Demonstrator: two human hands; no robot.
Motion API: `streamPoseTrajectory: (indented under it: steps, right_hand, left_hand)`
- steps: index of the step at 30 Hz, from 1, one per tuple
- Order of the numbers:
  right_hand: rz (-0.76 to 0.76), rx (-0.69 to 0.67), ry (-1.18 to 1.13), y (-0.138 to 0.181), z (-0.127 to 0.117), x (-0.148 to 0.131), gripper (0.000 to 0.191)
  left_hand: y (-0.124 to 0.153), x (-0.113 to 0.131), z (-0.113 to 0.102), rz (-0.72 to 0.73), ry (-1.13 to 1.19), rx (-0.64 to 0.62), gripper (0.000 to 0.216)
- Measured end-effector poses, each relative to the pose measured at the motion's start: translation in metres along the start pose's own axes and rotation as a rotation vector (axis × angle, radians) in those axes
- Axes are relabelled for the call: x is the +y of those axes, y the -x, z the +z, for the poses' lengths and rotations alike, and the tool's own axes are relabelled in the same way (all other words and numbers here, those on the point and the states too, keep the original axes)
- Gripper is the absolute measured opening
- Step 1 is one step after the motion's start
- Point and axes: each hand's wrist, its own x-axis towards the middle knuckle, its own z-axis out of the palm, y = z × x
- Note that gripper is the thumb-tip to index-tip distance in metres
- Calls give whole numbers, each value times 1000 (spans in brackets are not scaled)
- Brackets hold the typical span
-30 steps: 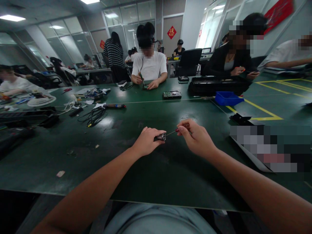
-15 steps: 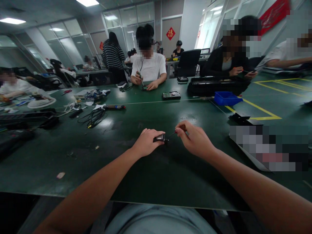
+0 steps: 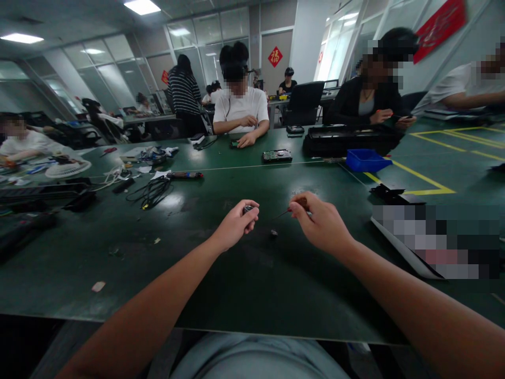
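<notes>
My left hand (image 3: 239, 223) is closed around a small dark cylinder (image 3: 248, 209) with a shiny rim; the fingers hide most of it. A thin screwdriver (image 3: 283, 213) sits in my right hand (image 3: 317, 221), its shaft pointing left toward the other hand. The handle is largely covered by my fingers. Between and a little below the hands, a small dark piece (image 3: 273, 233) lies on the green table (image 3: 276, 295). Neither hand touches that piece.
A blue tray (image 3: 367, 160), a hard drive (image 3: 277, 156) and a long black casing (image 3: 351, 139) stand beyond my hands. Coiled cable (image 3: 152, 190) and a pen-like tool (image 3: 185, 175) lie left. A white sheet-like thing (image 3: 402, 247) is at right. A person (image 3: 240, 105) works opposite.
The cylinder has turned in my left hand, which has tilted and drawn slightly left and up. The dark piece now lies loose on the table. My right hand has shifted slightly right with the screwdriver.
</notes>
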Motion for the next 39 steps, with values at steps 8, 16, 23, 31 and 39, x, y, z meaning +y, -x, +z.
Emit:
streamPoseTrajectory:
  steps: [8, 16, 23, 31, 39]
  right_hand:
    - [0, -13, -15, -1, 0, 3, 18]
    - [-4, -21, -11, -1, 0, 1, 18]
    - [-12, -29, -5, 0, 1, 1, 17]
    - [10, -50, -22, -1, -2, 1, 18]
    - [14, -60, -37, -2, -2, 3, 19]
  left_hand:
    - [8, 8, 16, 242, -857, -128, 29]
    - [6, 0, 30, 212, -1313, -173, 39]
    - [7, -1, 41, 265, -1390, -157, 38]
    - [-5, 11, 11, 36, -633, -100, 28]
    - [-12, 26, -76, -200, 248, 248, 20]
